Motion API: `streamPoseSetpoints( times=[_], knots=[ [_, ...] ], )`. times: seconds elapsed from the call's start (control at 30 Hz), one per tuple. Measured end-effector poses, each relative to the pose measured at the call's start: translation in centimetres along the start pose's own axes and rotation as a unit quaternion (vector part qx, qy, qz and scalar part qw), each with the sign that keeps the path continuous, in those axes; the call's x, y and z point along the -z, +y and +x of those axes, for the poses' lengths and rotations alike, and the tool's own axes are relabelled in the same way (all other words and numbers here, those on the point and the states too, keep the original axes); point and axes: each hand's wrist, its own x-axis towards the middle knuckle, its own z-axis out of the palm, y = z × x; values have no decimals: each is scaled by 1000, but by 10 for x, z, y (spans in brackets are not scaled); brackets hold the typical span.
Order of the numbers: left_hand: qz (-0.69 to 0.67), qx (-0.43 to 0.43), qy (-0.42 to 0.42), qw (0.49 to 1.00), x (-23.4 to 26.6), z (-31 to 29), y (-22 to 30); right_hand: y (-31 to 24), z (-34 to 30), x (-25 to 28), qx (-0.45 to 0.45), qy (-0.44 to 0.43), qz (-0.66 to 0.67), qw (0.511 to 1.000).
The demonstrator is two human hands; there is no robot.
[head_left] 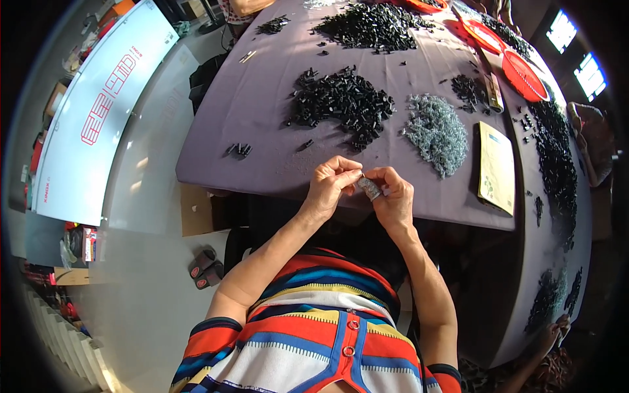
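Observation:
My left hand (326, 185) and my right hand (396, 198) meet just over the near edge of the cloth-covered table (259, 170). The left thumb and forefinger are pinched together on something too small to make out. A grey-white, wrinkled wrap (370, 189) sits at the right hand's fingertips; I cannot tell whether it is held or wound round a finger. Beyond the hands lies a heap of small black plastic pieces (327, 101). To its right is a pile of small clear greyish pieces (438, 134). A few black pieces (241, 150) lie apart at the left.
A yellow booklet (496, 167) lies at the table's right edge. Red baskets (524, 75) and another black heap (370, 26) are farther back. On the adjoining right table, a person's hand (560, 324) is near more pieces. Dark slippers (206, 268) and a cardboard box (196, 209) are on the floor.

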Motion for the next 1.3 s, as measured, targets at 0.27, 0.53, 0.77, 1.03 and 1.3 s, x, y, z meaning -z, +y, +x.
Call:
streamPoseSetpoints(
  times=[0.27, 0.53, 0.77, 1.03, 1.3],
  knots=[
    [-215, 111, -24, 970, 16, -11, 7, -11, 4, -9, -7, -45, -30, 999],
    [-339, 119, -17, 933, 38, -10, 15, -11, 31, -11, 103, -86, -112, 985],
    [-372, 116, 26, 921, 42, -11, 17, -3, 100, -50, 253, -126, -239, 929],
    [-378, 99, 50, 919, 41, -10, 13, 15, 124, -94, 243, -126, -322, 906],
    [-369, 89, 31, 924, 41, -10, 7, 20, 129, -86, 241, -158, -310, 906]
  ],
)
